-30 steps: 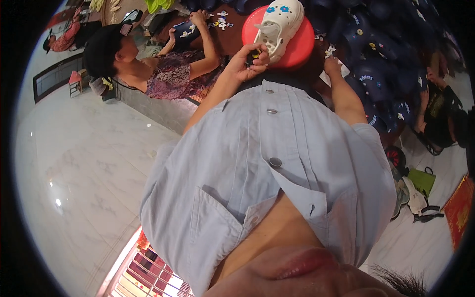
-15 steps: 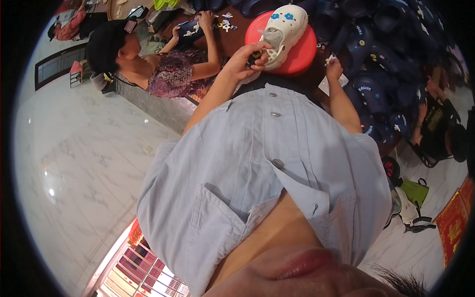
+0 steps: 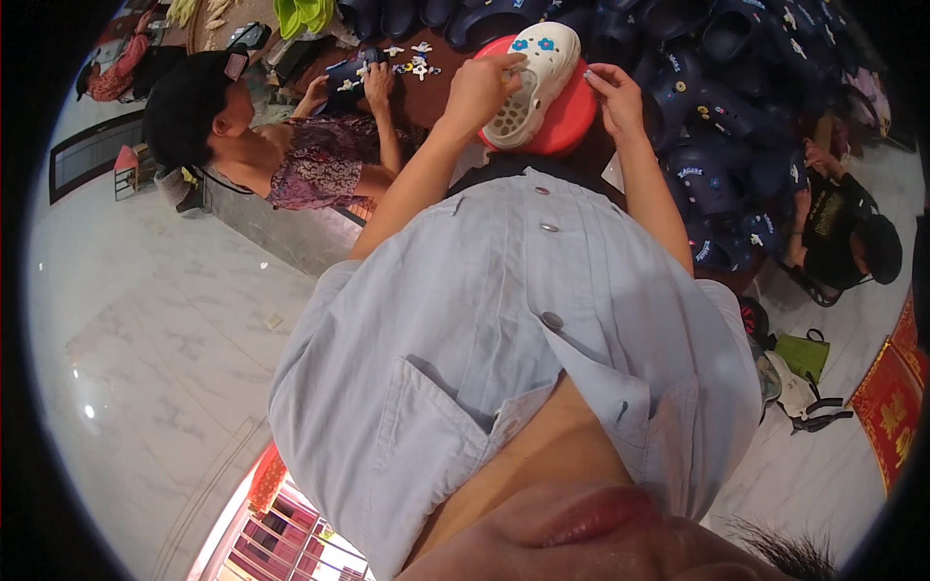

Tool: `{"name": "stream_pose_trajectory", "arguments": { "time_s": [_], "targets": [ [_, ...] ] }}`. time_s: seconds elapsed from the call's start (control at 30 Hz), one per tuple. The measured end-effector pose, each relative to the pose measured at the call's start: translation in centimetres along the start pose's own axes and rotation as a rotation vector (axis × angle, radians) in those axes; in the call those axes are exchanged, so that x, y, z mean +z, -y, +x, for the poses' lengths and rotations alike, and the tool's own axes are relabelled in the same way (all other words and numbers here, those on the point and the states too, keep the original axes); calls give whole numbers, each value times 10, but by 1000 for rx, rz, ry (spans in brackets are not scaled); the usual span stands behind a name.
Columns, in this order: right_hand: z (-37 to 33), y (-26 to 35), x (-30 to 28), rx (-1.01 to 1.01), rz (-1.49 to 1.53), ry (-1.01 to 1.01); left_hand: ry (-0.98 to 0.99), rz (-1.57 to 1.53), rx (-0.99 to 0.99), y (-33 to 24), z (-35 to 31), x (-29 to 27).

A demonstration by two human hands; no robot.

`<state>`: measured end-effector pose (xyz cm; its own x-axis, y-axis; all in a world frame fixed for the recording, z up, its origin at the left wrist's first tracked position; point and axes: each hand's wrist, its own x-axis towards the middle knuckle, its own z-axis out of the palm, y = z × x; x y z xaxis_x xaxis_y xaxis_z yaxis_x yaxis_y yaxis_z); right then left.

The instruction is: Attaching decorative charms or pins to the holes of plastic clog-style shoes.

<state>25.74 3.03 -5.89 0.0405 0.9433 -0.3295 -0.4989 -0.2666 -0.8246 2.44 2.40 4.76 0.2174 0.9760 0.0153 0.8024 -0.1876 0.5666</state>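
Note:
A white clog (image 3: pixel 549 70) with two blue flower charms on its toe rests on a round red stool-like top (image 3: pixel 572 116). My left hand (image 3: pixel 481 94) is at the clog's left side, its fingers bent over the rim near the opening and closed on it. My right hand (image 3: pixel 620 102) is just right of the red top, thumb and fingertips pinched together. What they pinch is too small to make out.
A heap of dark blue clogs (image 3: pixel 727 145) fills the right side. To the left, a co-worker in a black cap (image 3: pixel 184 107) handles a dark clog (image 3: pixel 354 70) beside small loose charms (image 3: pixel 417 63). Bright green clogs (image 3: pixel 302 15) lie further back. Another person (image 3: pixel 838 218) sits at the right.
My right hand has moved left and up toward the red top; the white charm it held no longer shows clearly. My left hand has shifted up along the clog, and the dark item in it is out of sight.

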Motion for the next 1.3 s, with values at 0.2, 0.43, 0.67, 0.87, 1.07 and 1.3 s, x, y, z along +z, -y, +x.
{"name": "stream_pose_trajectory", "arguments": {
  "time_s": [0.2, 0.43, 0.67, 0.87, 1.07, 1.3],
  "targets": [
    [-1, 12, 36, -5, -29, 99, -52, 136, 39, -7, -13, 10],
    [-7, 9, 55, -64, -103, 109, -103, 62, 54, -6, -21, 12],
    [-5, 7, 59, -66, -208, 34, -109, 5, 49, -3, -25, 15],
    [2, 6, 54, 5, -195, 35, -117, -18, 41, 3, -24, 22],
    [9, 12, 48, 195, -116, 34, -171, -63, 104, 8, -19, 26],
    [13, 16, 47, 185, -210, 32, -160, -74, 115, 10, -13, 28]
  ]
}}
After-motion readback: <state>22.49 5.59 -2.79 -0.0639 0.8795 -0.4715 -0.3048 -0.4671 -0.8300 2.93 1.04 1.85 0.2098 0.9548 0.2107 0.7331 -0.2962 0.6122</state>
